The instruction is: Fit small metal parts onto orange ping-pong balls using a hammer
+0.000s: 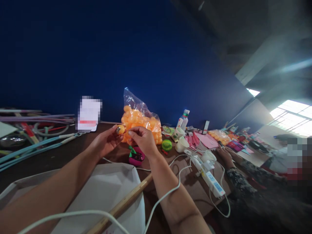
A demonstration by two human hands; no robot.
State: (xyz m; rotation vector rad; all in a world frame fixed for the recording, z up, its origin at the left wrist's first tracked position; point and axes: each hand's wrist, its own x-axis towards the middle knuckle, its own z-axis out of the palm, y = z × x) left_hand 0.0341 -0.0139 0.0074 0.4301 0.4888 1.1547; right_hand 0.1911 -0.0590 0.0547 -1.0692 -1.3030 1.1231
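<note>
My left hand (107, 140) pinches a small orange ball (121, 129) between thumb and fingertips, held up over the dark wooden table (73, 152). My right hand (143, 139) is just to its right, fingers curled and pinched together close to the ball; what it holds, if anything, is too small to make out. Right behind both hands stands a clear plastic bag (140, 117) full of orange balls. A pink and green pot-shaped object (136, 156) lies below my right hand.
White cables (168, 191), a power strip (213, 182), a wooden stick (126, 201) and a white bag (109, 188) lie near me. Paper cups (181, 144), a green disc (166, 145), a bottle (183, 119) and pink papers (207, 139) sit further right. Another person's hand (224, 154) rests at the right. Hoops and rods (36, 139) lie left.
</note>
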